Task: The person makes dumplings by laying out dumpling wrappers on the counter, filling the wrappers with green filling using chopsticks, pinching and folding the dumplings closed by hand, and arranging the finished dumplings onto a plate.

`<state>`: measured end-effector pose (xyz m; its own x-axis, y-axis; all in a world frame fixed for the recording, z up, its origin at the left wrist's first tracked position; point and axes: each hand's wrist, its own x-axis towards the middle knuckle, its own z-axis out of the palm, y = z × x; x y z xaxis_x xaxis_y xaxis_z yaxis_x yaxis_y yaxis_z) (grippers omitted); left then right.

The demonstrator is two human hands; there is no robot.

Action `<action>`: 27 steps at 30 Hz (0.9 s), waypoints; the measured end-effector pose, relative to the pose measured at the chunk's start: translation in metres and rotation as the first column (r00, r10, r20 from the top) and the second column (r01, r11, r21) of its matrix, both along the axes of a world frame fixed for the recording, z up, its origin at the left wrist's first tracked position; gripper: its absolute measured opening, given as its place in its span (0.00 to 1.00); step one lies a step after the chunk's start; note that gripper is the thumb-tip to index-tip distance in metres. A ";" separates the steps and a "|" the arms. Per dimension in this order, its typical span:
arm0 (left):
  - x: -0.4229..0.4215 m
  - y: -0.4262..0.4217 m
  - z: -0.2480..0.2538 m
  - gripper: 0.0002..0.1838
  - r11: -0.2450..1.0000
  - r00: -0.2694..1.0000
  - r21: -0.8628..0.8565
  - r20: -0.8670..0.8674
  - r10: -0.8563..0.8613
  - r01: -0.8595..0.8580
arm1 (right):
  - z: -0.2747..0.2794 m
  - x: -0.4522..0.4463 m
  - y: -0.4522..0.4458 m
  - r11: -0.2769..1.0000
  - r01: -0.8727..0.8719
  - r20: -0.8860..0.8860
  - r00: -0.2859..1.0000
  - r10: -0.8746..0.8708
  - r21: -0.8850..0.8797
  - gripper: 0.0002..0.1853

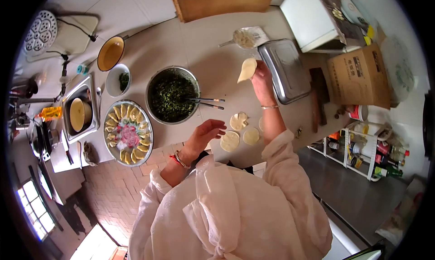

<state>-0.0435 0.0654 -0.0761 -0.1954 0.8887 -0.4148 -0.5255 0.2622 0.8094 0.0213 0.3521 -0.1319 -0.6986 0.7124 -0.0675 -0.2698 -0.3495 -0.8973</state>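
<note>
My right hand (263,82) is raised above the counter and pinches the edge of a round dough wrapper (247,70), which hangs slightly bent from the fingers. Below it, flat wrappers lie on the counter, among them one wrapper (230,141) near my left hand and another wrapper (251,136) to its right. My left hand (206,134) hovers beside these wrappers, fingers loosely apart and holding nothing. Ahead of it stands a metal bowl (149,109) of chopped green filling (170,94), with chopsticks (210,103) resting in it. On the left, a round tray (152,144) carries folded dumplings (144,148).
A lidded metal pan (283,69) lies at the right, beside a scoop of flour (244,38) and a cleaver (320,85). Further right are a cardboard box (358,76) and a bottle rack (362,151). A white bowl (113,84), yellow bowl (110,54) and sink (94,124) occupy the left.
</note>
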 end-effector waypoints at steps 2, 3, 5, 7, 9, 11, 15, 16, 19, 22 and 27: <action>0.002 0.021 0.019 0.17 0.995 0.998 0.090 -0.044 0.047 -0.043 | 0.037 0.022 -0.013 0.992 0.016 0.020 1.000 -0.019 0.123 0.14; 0.005 0.031 0.027 0.17 0.989 0.992 0.111 -0.058 0.109 -0.102 | 0.053 0.031 -0.022 0.982 0.033 0.021 0.999 -0.037 0.187 0.15; 0.013 0.052 0.045 0.20 0.968 0.960 0.169 -0.181 0.213 -0.183 | 0.077 0.051 -0.042 0.951 -0.044 0.080 0.997 0.020 0.306 0.14; 0.026 0.069 0.061 0.20 0.959 0.980 0.210 -0.026 0.198 -0.188 | 0.087 0.063 -0.066 0.872 -0.115 0.228 0.974 0.004 0.476 0.14; 0.037 0.072 0.073 0.21 0.976 0.981 0.139 0.112 0.155 -0.170 | 0.097 0.071 -0.092 0.735 -0.106 0.245 0.966 -0.083 0.670 0.13; 0.042 0.071 0.055 0.20 0.975 0.981 0.172 0.156 0.117 -0.143 | 0.104 0.080 -0.105 0.706 -0.122 0.274 0.956 -0.107 0.698 0.12; 0.049 0.061 0.029 0.18 0.970 0.944 0.117 0.283 0.171 -0.211 | 0.101 0.099 -0.115 0.856 0.000 0.217 0.967 -0.131 0.516 0.11; 0.051 0.057 0.027 0.18 0.966 0.928 0.109 0.321 0.188 -0.234 | 0.103 0.102 -0.117 0.890 0.051 0.182 0.972 -0.149 0.454 0.11; 0.052 0.052 0.034 0.18 0.948 0.915 0.156 0.341 0.213 -0.279 | 0.107 0.114 -0.120 0.995 0.087 0.110 0.990 -0.092 0.051 0.11; 0.051 0.046 0.038 0.18 0.921 0.901 0.204 0.360 0.243 -0.331 | 0.102 0.119 -0.123 0.992 0.065 0.048 0.997 -0.060 -0.111 0.11; 0.054 0.036 0.045 0.17 0.906 0.907 0.243 0.333 0.258 -0.347 | 0.119 0.112 -0.137 0.993 -0.004 0.101 0.995 0.016 -0.116 0.12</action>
<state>0.0108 0.1017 -0.0313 -0.3868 0.8939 -0.2265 -0.7609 -0.1706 0.6261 0.1335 0.2149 -0.0131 -0.6909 0.6887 -0.2200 -0.1750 -0.4546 -0.8733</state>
